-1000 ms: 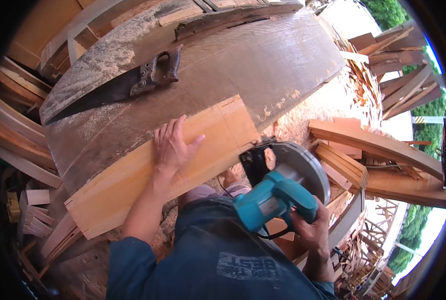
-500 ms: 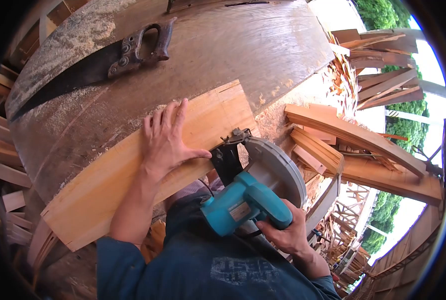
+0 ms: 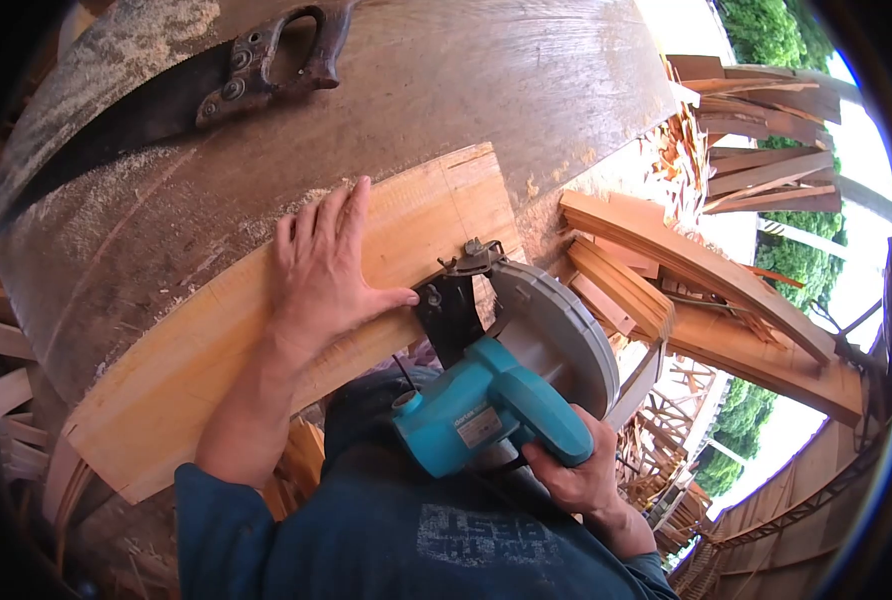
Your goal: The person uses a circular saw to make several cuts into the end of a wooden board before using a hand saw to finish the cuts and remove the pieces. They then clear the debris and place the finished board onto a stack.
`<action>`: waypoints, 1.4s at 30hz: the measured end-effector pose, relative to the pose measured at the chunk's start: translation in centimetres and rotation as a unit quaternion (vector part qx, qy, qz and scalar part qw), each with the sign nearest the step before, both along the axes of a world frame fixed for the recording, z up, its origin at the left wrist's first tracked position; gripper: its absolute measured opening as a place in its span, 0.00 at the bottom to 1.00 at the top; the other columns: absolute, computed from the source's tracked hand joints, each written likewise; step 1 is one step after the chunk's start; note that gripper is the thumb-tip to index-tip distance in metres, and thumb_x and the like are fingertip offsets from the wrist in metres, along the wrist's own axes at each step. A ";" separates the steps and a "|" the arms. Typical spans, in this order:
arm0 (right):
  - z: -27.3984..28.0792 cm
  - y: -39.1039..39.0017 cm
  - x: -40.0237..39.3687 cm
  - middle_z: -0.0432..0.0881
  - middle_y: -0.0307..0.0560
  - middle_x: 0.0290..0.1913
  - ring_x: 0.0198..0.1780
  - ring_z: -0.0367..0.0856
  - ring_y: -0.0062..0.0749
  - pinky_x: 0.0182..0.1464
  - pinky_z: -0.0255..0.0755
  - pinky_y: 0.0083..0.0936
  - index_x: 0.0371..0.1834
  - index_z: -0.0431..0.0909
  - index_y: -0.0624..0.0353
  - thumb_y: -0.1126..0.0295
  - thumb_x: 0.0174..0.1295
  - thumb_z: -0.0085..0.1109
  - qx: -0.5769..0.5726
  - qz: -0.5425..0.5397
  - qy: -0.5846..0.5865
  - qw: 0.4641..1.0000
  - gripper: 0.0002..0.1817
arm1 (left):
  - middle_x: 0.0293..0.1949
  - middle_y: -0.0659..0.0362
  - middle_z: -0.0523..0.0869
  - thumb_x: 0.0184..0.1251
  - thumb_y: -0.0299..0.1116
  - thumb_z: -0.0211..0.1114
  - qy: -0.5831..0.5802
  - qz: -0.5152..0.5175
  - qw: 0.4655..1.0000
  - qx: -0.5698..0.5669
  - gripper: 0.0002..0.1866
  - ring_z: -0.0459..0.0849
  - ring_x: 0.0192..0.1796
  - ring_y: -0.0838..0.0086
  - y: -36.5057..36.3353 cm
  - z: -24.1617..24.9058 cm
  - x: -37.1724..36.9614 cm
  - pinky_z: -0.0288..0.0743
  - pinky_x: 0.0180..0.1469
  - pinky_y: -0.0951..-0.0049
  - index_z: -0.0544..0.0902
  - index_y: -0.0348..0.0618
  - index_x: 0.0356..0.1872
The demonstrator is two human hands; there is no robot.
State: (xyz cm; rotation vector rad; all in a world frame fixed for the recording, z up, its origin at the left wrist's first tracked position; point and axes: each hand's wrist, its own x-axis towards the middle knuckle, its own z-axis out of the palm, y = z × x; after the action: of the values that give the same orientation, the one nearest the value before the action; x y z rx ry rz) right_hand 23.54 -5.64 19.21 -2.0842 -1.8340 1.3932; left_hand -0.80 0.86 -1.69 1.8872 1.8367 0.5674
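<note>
A wide, pale wooden board (image 3: 181,370) with a curved edge lies across the work table. My left hand (image 3: 326,265) rests flat on its upper face, fingers spread, the thumb pointing at the saw's base plate. In my right hand (image 3: 576,475) is the rear handle of a teal circular saw (image 3: 446,425) with a grey blade guard. The saw's dark base plate sits at the board's near edge, close to the right end. A pencil-like line crosses the board near that end. The blade is mostly hidden by the guard.
A handsaw (image 3: 251,80) with a dark handle lies on the sawdust-strewn table (image 3: 416,90). Right of the table are stacked curved planks (image 3: 706,270), wood shavings (image 3: 681,165) and leaning offcuts (image 3: 771,170). More wood pieces lie at the left.
The saw's base plate has shifted slightly up and further onto the board. The view has moved a little; my left hand stays flat on the board.
</note>
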 end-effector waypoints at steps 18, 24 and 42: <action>0.0 0.6 -0.4 0.83 0.50 0.26 0.27 0.85 0.35 0.31 0.76 0.27 0.37 0.80 0.64 0.71 0.53 0.72 0.005 0.026 -0.028 0.999 0.12 | 0.68 0.56 0.71 0.33 0.58 0.83 -0.041 0.008 0.999 -0.019 0.65 0.69 0.68 0.60 0.0 0.4 -0.3 0.55 0.72 0.55 0.60 0.47 0.77; 0.0 0.6 -0.8 0.83 0.49 0.26 0.26 0.84 0.33 0.30 0.75 0.27 0.36 0.79 0.64 0.72 0.53 0.71 0.007 0.019 -0.028 0.999 0.11 | 0.67 0.53 0.72 0.40 0.56 0.81 -0.038 0.004 0.999 -0.019 0.60 0.68 0.68 0.61 0.1 0.5 -0.3 0.54 0.72 0.56 0.62 0.43 0.75; -0.2 0.6 -0.8 0.82 0.49 0.24 0.24 0.83 0.34 0.28 0.73 0.27 0.33 0.79 0.63 0.72 0.51 0.72 0.001 0.008 -0.023 1.000 0.12 | 0.68 0.55 0.72 0.37 0.52 0.82 -0.059 0.012 0.997 -0.040 0.60 0.69 0.69 0.61 0.1 0.3 -0.4 0.54 0.72 0.57 0.62 0.47 0.77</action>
State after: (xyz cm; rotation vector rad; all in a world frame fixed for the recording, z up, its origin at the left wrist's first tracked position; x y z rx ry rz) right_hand 22.71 -5.08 19.01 -2.1244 -1.8713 1.3564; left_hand -1.16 0.98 -1.34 1.7450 1.7809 0.5918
